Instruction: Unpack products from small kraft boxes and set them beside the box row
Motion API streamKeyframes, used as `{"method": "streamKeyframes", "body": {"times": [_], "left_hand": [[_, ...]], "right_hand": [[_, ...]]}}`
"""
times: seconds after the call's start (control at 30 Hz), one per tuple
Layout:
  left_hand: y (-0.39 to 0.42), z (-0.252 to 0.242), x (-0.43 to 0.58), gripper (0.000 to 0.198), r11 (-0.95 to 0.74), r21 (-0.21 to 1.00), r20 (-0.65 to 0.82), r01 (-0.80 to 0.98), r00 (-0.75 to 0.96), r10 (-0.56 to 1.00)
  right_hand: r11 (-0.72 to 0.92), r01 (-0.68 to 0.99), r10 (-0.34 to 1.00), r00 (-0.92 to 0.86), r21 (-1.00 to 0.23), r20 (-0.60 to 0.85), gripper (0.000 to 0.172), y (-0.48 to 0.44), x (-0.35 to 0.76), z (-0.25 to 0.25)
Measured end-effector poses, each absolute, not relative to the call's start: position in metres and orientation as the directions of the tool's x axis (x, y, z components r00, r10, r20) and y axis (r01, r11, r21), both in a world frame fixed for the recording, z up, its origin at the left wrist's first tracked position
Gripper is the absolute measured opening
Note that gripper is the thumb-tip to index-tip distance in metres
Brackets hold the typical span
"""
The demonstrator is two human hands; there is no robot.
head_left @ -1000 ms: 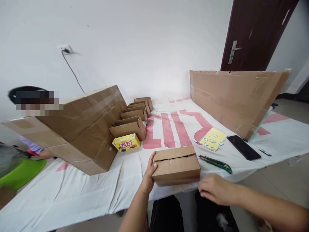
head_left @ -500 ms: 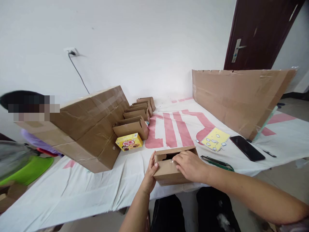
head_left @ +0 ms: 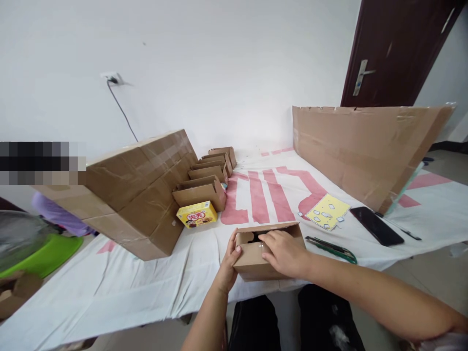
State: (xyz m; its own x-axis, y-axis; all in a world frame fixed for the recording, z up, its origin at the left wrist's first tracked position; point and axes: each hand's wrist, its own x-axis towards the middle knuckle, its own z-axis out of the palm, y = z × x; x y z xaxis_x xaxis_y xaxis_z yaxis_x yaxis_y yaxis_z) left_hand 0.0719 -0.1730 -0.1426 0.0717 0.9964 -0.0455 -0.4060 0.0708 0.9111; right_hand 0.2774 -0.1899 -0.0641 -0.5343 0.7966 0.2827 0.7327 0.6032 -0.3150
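1 cardboard box [head_left: 252,269], top gaping, at the near edge of the table [head_left: 146,292].
Left hand [head_left: 228,261] grasps its left end; right hand [head_left: 288,252] curls fingers at the opening, grip unclear; utility knife [head_left: 338,252] lies alongside.

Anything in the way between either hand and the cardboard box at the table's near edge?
Nothing visible. The left hand holds the left end of the cardboard box directly; the right hand is at its partly open top. The green utility knife lies to the right, outside both contacts.
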Motion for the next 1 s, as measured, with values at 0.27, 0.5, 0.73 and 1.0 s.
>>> {"method": "streamKeyframes", "body": {"times": [0.27, 0.5, 0.73, 1.0], "left_hand": [[-0.172, -0.143, 0.073, 0.089, 0.044, 0.921, -0.032, -0.386, 0.038, 0.999], [-0.170, -0.144, 0.072, 0.057, 0.021, 0.947, -0.029, -0.322, -0.020, 0.999], [-0.170, -0.142, 0.071, 0.065, 0.048, 0.943, -0.047, -0.330, 0.011, 0.999], [-0.171, -0.140, 0.072, 0.062, 0.056, 0.938, -0.056, -0.341, 0.011, 0.998]], "right_hand": [[0.666, 0.729, 0.697, -0.531, -0.160, 0.482, 0.017, -0.185, 0.289, -0.058], [0.591, 0.753, 0.806, -0.540, -0.290, 0.242, 0.014, -0.169, 0.288, -0.062], [0.542, 0.747, 0.834, -0.535, -0.386, 0.136, 0.022, -0.154, 0.280, -0.055], [0.531, 0.735, 0.836, -0.536, -0.422, 0.119, 0.024, -0.152, 0.278, -0.060]]}}
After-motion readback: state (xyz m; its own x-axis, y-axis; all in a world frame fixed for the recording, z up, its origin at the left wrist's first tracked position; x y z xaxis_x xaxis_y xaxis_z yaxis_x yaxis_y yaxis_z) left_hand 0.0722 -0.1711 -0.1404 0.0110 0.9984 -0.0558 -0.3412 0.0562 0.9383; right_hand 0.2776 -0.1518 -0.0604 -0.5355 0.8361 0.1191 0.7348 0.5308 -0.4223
